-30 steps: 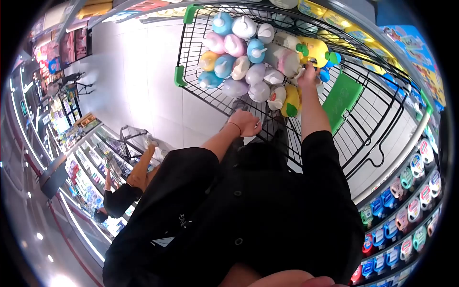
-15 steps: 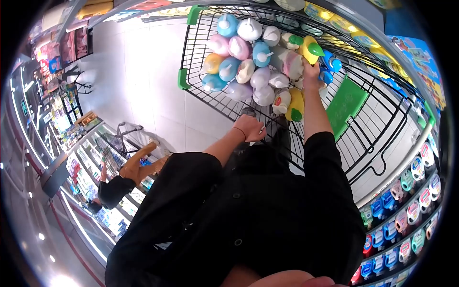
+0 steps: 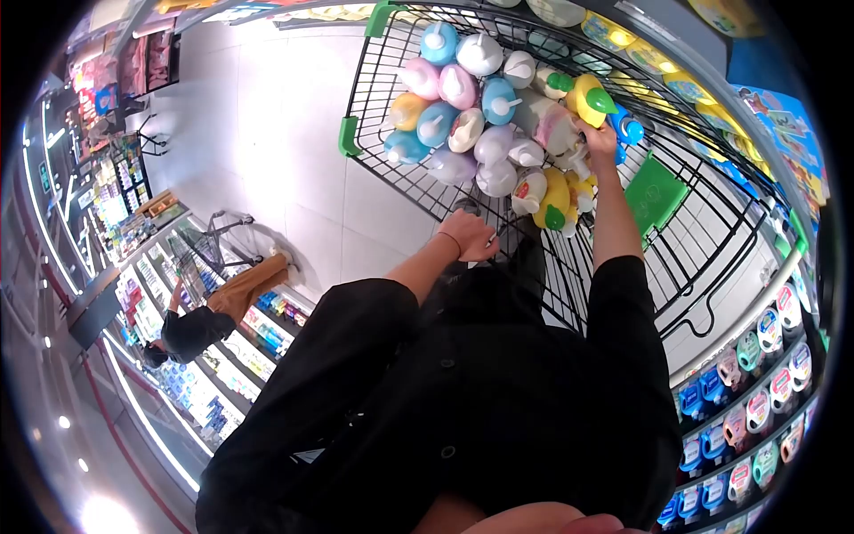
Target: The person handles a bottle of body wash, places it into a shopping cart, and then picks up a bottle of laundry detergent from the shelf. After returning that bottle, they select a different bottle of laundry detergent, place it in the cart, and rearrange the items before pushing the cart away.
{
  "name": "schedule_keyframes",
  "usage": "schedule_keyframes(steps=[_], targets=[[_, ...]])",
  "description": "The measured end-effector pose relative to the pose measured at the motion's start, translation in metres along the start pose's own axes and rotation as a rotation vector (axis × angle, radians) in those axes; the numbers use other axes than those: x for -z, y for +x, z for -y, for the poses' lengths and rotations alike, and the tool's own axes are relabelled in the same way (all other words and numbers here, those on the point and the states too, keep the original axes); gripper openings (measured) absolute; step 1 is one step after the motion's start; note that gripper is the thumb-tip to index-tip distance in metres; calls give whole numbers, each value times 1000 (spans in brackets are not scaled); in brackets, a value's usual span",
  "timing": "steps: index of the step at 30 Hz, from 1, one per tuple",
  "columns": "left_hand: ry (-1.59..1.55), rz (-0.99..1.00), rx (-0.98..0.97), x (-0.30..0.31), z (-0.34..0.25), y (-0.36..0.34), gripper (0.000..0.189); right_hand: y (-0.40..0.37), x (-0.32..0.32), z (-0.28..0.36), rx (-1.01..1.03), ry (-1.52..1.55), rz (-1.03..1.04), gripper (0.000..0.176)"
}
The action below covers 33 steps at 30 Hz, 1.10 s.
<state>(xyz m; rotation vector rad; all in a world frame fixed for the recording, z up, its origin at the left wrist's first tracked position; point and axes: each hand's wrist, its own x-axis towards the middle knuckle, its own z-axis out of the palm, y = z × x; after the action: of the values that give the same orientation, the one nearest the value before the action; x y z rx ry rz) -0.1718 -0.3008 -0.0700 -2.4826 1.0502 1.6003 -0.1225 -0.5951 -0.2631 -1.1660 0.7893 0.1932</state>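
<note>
My right hand (image 3: 600, 142) reaches into the shopping cart (image 3: 349, 136), its fingers bent among the bottles. Just beyond it lies a yellow bottle (image 3: 584, 100) with a green cap, touching or nearly touching the fingers. Left of that hand is a white and pink bottle (image 3: 557, 131); what the fingers grip is hidden. My left hand (image 3: 469, 237), with a dark band at the wrist, is closed near the cart's near side; anything inside it is hidden. Several pump bottles (image 3: 500, 100) in blue, pink, white and lilac crowd the basket.
A green panel (image 3: 656, 198) is on the cart's handle end. Shelves of bottles (image 3: 757, 410) stand at the right, and yellow packs (image 3: 654, 60) line the far side. At the left, another person (image 3: 200, 329) is by a shelf and a second cart (image 3: 216, 242).
My right hand has shifted slightly right and down within the cart, away from the yellow bottle. The view has moved a little. The other person has moved left and down in view.
</note>
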Motion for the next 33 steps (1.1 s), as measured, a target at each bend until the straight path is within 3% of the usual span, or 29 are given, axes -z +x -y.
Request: schedule_keyframes(steps=[3, 7, 9, 11, 13, 19, 21, 27, 33], targets=[[9, 7, -2, -4, 1, 3, 39, -13, 0, 8, 155, -17, -94, 32], [10, -3, -20, -5, 3, 1, 40, -60, -1, 52, 53, -266, -208, 33], [15, -12, -30, -3, 2, 0, 41, -93, -5, 79, 96, -246, -221, 31], [14, -35, -38, 0, 0, -3, 45, -128, -9, 101, 71, -467, -313, 34], [12, -67, -54, -1, 1, -4, 48, -161, -13, 109, 198, -341, -314, 38], [21, -73, -68, 2, -2, -10, 48, -280, -30, 151, 145, -253, -398, 36], [-12, -84, -96, -3, 2, -9, 48, -314, -37, 144, 202, -276, -431, 34], [-54, -130, -154, -14, 12, -2, 50, -426, -85, 144, 126, -312, -585, 24], [-63, -54, -183, -4, 15, -8, 52, -475, -129, 113, 259, 188, -677, 12]])
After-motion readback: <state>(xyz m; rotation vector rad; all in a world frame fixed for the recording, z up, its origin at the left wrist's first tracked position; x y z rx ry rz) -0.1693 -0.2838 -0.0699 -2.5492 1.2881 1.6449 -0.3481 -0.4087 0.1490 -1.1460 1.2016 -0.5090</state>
